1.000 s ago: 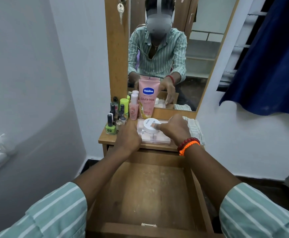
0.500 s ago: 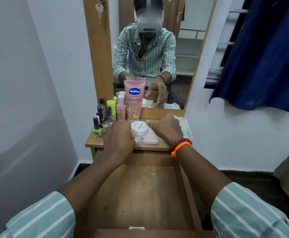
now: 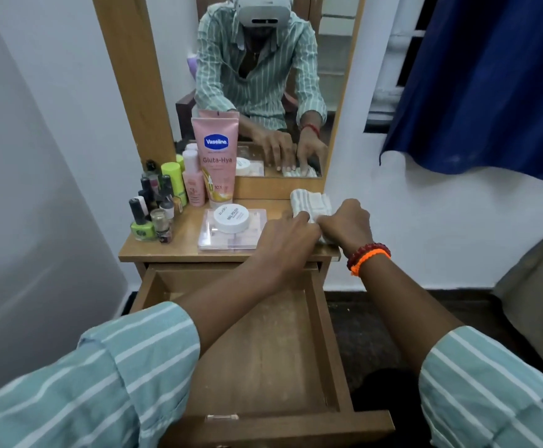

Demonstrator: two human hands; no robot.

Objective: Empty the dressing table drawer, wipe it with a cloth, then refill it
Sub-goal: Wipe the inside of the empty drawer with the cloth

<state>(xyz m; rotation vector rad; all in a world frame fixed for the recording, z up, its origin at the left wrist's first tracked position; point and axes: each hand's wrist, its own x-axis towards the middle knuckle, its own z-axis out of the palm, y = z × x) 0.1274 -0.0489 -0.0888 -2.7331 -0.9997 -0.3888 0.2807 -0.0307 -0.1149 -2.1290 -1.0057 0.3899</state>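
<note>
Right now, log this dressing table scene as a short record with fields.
drawer: pulled open, nothing visible inside
cloth: folded, on the tabletop's right side
left hand: fingertips on the cloth
right hand: closed on the cloth's near edge
white jar: on the clear case
Vaseline tube: upright against the mirror

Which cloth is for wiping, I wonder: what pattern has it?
White cloth with faint grey stripes, head view.

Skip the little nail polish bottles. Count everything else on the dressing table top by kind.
Vaseline tube: 1
Bottles: 2, the pink bottle and the lime green bottle
White round jar: 1
Clear flat case: 1
Folded cloth: 1
Total: 6
</note>
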